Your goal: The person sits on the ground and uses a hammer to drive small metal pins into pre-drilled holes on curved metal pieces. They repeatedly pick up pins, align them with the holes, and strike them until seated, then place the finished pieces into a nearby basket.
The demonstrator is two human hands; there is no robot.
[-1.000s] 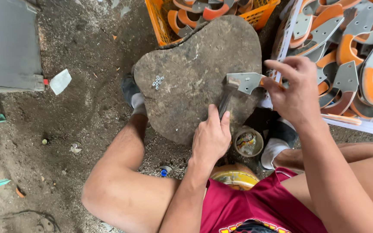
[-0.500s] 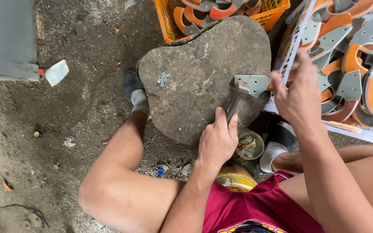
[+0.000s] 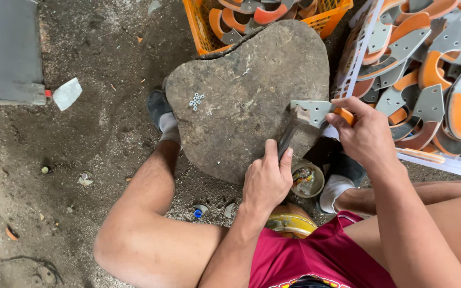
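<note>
Your right hand (image 3: 366,136) has drawn the grey metal piece (image 3: 309,111) down from the white crate (image 3: 348,69) onto the stone slab (image 3: 241,96) edge. Your left hand (image 3: 267,178) has brought the hammer (image 3: 290,133) head against that piece. The camera view has shifted slightly.

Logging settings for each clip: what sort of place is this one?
Probably an informal workshop with a dirt floor, perhaps outdoors. A flat stone serves as the work surface. Crates beside it hold many grey-and-orange curved parts. The left hand grips a hammer; the right hand holds one part.
</note>
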